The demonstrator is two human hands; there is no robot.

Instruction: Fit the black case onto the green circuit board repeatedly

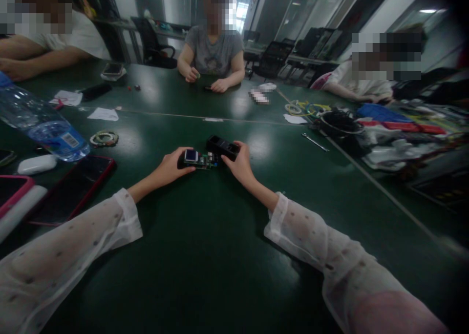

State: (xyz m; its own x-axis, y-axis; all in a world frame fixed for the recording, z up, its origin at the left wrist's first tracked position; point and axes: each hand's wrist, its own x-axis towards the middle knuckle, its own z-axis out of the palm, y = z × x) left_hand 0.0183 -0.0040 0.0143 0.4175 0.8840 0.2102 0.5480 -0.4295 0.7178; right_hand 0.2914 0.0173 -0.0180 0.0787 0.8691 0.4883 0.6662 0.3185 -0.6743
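My left hand (175,164) grips a small green circuit board (203,161) with a little screen (191,156) at its left end. Thumb and fingers close round that screen end. Just to the right, my right hand (240,162) is closed on the right end of a black plastic housing (222,146), which has openings in its face. The board's right end is close to the housing's lower left side; whether they touch I cannot tell. Both are held over the dark green table (198,236).
A water bottle (51,124), phones (73,190), a white earbud case (37,164) and a bracelet (104,138) lie at left. A wrench (315,142) and piled cables (339,121) are at right. Across the table sits a person in grey (212,51); others sit on both sides.
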